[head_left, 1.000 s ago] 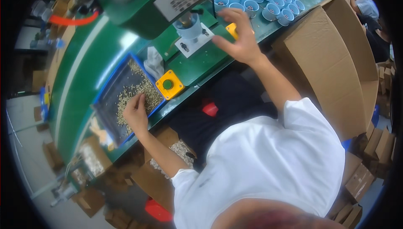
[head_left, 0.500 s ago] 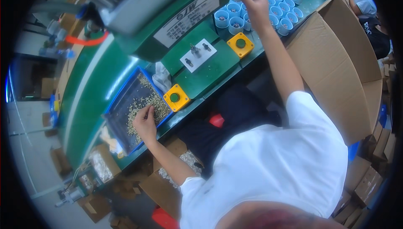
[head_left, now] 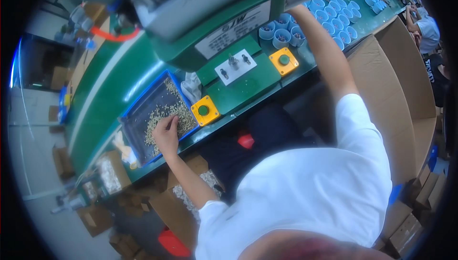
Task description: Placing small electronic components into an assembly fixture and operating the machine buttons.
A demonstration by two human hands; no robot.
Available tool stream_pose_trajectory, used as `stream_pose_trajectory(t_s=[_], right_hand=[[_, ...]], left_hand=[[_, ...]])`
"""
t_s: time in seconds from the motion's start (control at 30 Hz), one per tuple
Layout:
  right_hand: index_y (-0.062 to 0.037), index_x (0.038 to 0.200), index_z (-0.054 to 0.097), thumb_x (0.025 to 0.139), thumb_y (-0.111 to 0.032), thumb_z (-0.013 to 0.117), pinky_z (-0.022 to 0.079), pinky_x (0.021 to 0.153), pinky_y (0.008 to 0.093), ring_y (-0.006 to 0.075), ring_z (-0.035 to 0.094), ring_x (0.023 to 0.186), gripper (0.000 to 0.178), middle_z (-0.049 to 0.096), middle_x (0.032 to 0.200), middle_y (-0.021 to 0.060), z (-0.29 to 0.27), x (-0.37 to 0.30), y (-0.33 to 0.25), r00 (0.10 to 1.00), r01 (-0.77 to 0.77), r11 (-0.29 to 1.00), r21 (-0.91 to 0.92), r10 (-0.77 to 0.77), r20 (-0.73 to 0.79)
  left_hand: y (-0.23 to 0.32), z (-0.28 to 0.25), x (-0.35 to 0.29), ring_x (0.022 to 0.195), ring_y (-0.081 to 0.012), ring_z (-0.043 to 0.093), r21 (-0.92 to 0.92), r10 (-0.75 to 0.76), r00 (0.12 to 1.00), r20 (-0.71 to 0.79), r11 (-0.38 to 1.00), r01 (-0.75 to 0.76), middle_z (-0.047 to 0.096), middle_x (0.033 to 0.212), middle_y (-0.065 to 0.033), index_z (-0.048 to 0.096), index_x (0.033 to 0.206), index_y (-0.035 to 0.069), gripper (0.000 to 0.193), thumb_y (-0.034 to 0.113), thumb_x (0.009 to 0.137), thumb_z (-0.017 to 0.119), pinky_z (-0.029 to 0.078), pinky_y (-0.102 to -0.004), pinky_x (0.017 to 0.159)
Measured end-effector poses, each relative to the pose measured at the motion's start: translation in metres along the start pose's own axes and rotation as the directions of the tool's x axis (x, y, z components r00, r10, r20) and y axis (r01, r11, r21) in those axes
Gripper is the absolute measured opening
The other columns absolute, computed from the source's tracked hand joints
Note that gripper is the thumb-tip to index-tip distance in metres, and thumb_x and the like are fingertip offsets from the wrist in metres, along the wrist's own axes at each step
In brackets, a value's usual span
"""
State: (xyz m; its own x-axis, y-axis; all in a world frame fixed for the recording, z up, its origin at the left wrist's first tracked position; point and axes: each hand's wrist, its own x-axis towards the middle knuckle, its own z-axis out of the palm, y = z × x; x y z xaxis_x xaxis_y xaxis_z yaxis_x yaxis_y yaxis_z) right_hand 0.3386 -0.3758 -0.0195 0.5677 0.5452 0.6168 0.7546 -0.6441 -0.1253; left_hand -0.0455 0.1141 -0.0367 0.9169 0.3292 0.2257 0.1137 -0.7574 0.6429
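My left hand [head_left: 166, 133] rests in a blue-rimmed tray [head_left: 136, 129], fingers curled down into a pile of small pale parts [head_left: 177, 113]; whether it holds any I cannot tell. My right arm [head_left: 324, 55] stretches far up to a cluster of light-blue cups [head_left: 334, 17] on the green bench. The right hand itself is hidden behind the grey head of the green press machine [head_left: 224, 21]. Under that head, between my arms, sits a white fixture plate [head_left: 232, 67] with small pins.
Two yellow button boxes [head_left: 205, 111] [head_left: 283, 61] flank the fixture. A large open cardboard box [head_left: 391, 83] stands at my right. Another person [head_left: 424, 26] works at the far upper right. Cartons and bags of parts [head_left: 109, 174] lie below the bench at left.
My right hand has left the fixture and reached up to the blue cups, going out of sight behind the machine head. My left hand has stayed in the tray.
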Motion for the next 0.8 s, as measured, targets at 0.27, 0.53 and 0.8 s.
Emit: stream_pose_trajectory(t_s=[0.27, 0.53, 0.8], right_hand=[[-0.0034, 0.109, 0.073, 0.092, -0.026, 0.072, 0.058, 0.087, 0.0395, 0.0329, 0.071, 0.094, 0.028, 0.073, 0.1, 0.0192, 0.036, -0.021, -0.001, 0.934, -0.227, 0.974, 0.001, 0.217, 0.285], [-0.0027, 0.111, 0.071, 0.098, -0.036, 0.063, 0.059, 0.083, 0.0421, 0.0298, 0.071, 0.088, 0.036, 0.072, 0.101, 0.0176, -0.033, -0.093, 0.014, 0.716, -0.396, 0.891, 0.224, 0.452, -0.531], [0.0007, 0.138, 0.059, 0.075, -0.016, 0.094, 0.053, 0.099, 0.0342, 0.022, 0.066, 0.116, 0.073, 0.069, 0.125, 0.0117, -0.048, -0.081, -0.277, 0.813, -0.05, 0.623, 0.78, 0.479, -0.331]], left_hand=[[0.002, -0.002, 0.0, 0.077, -0.0189, 0.071, 0.003, 0.004, 1.0, 0.022, 1.0, -0.004, 0.076, 0.091, -0.0133, 0.078, 0.099, -0.001, 0.014, 0.009, 0.089, 0.079, 0.055, -0.0302, 0.073], [0.008, 0.002, 0.001, 0.077, -0.0208, 0.072, -0.009, 0.095, 0.994, -0.048, 0.995, -0.096, 0.076, 0.091, -0.0131, 0.077, 0.101, -0.001, 0.014, 0.008, 0.09, 0.078, 0.055, -0.0309, 0.073], [0.005, 0.0, 0.0, 0.079, -0.0248, 0.073, 0.058, 0.144, 0.983, -0.112, 0.989, -0.138, 0.076, 0.094, -0.0144, 0.077, 0.103, 0.0, 0.016, 0.008, 0.089, 0.078, 0.056, -0.0327, 0.074]])
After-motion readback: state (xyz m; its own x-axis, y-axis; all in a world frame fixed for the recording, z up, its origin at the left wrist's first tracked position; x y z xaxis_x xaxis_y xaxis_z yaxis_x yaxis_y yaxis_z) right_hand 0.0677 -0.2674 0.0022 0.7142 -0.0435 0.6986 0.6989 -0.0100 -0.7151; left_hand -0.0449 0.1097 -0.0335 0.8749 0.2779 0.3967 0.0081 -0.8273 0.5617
